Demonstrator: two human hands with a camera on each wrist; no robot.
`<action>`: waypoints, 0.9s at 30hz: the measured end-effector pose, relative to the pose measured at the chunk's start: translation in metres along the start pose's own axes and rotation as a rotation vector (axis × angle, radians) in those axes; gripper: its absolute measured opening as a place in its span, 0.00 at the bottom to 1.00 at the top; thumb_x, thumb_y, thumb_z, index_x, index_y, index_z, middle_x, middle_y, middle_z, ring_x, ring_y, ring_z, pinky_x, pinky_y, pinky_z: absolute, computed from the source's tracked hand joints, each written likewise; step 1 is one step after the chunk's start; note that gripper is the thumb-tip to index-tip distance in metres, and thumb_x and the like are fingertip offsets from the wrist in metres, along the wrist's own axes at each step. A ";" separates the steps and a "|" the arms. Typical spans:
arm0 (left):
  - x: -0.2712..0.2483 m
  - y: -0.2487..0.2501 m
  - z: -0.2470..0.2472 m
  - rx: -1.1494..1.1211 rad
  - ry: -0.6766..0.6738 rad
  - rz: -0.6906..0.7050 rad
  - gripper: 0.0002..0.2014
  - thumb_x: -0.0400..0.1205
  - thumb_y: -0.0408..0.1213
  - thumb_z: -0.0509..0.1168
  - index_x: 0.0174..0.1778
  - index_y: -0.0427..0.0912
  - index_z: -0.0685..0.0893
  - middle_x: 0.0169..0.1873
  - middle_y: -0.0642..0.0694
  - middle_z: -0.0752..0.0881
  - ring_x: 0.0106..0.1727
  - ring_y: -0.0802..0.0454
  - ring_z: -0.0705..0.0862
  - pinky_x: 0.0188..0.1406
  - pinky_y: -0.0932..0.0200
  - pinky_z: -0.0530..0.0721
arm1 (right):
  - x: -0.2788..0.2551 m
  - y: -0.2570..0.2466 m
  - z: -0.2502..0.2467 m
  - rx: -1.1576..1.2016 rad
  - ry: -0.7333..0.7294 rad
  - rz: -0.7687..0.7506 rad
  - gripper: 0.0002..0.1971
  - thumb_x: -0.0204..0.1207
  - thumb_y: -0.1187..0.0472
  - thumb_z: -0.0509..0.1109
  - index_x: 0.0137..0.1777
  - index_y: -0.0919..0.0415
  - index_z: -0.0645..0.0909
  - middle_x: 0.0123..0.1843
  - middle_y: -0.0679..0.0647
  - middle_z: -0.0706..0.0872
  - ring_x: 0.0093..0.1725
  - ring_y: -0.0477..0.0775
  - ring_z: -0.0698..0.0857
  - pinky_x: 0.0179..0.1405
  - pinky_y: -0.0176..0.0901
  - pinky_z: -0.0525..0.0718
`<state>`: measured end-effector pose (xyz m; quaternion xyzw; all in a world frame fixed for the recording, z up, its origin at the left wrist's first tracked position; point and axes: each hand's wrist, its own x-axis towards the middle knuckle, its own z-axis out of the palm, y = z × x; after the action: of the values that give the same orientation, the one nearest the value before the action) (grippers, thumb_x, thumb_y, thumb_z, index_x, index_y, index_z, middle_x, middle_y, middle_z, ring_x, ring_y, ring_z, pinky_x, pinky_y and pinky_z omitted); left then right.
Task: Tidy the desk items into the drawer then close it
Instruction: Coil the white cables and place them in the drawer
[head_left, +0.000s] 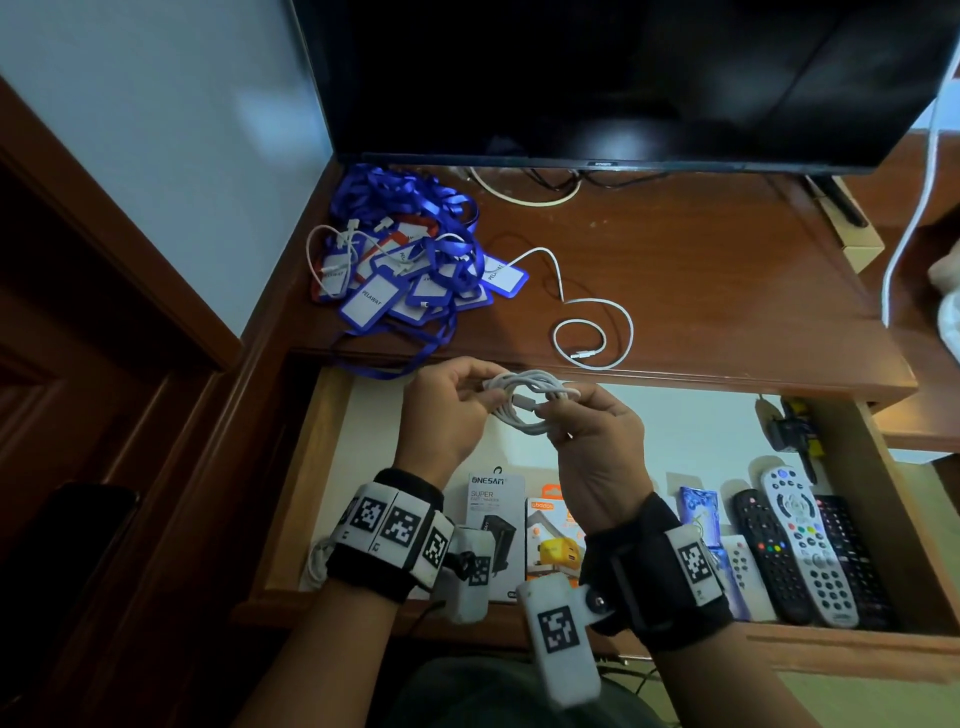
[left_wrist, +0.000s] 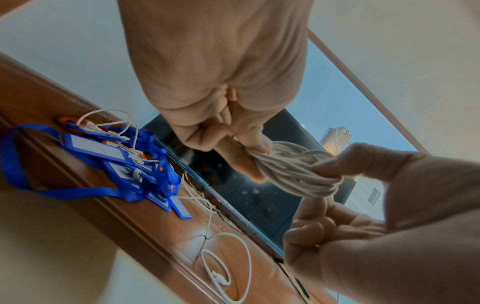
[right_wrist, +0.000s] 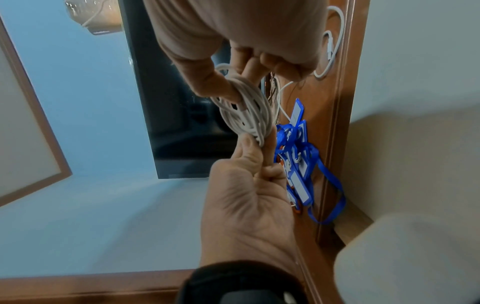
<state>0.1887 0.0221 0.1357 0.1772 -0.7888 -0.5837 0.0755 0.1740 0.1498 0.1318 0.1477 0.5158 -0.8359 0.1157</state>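
Both hands hold a coiled white cable (head_left: 530, 402) above the open drawer (head_left: 675, 431). My left hand (head_left: 457, 402) pinches the coil's left end between thumb and fingers, as the left wrist view shows on the coiled white cable (left_wrist: 296, 168). My right hand (head_left: 582, 415) pinches its right side; the right wrist view has the coiled white cable (right_wrist: 246, 111) under the thumb. On the desk (head_left: 701, 270) lie a pile of blue lanyards with badge holders (head_left: 410, 265) and a loose white charging cable (head_left: 587, 327).
Inside the drawer lie several remote controls (head_left: 800, 551), boxed chargers (head_left: 498, 525) and a black adapter (head_left: 789, 426) at the back right. A dark monitor (head_left: 623, 78) stands at the desk's rear. A thick white cord (head_left: 914, 208) hangs at the right.
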 end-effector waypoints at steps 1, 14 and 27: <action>0.001 0.000 0.000 -0.008 -0.006 -0.008 0.15 0.73 0.23 0.73 0.38 0.52 0.86 0.37 0.55 0.88 0.42 0.60 0.87 0.49 0.62 0.86 | -0.001 -0.001 0.001 0.018 -0.008 0.002 0.14 0.65 0.86 0.64 0.30 0.67 0.76 0.33 0.59 0.79 0.32 0.55 0.74 0.30 0.40 0.73; -0.009 -0.007 -0.003 -0.258 -0.137 -0.221 0.10 0.76 0.23 0.70 0.50 0.38 0.88 0.36 0.48 0.88 0.27 0.67 0.81 0.29 0.71 0.75 | -0.005 -0.011 -0.007 -0.149 -0.042 0.054 0.25 0.63 0.84 0.61 0.55 0.58 0.75 0.34 0.60 0.75 0.32 0.56 0.72 0.32 0.44 0.69; -0.019 -0.014 -0.002 -0.164 0.033 -0.170 0.08 0.67 0.27 0.79 0.39 0.39 0.90 0.33 0.42 0.91 0.34 0.50 0.89 0.36 0.60 0.86 | -0.008 0.006 -0.008 -0.279 0.014 -0.141 0.25 0.63 0.85 0.65 0.56 0.61 0.76 0.27 0.57 0.73 0.26 0.49 0.72 0.25 0.34 0.75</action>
<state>0.2097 0.0232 0.1244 0.2464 -0.7191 -0.6476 0.0531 0.1847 0.1542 0.1267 0.0993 0.6369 -0.7611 0.0726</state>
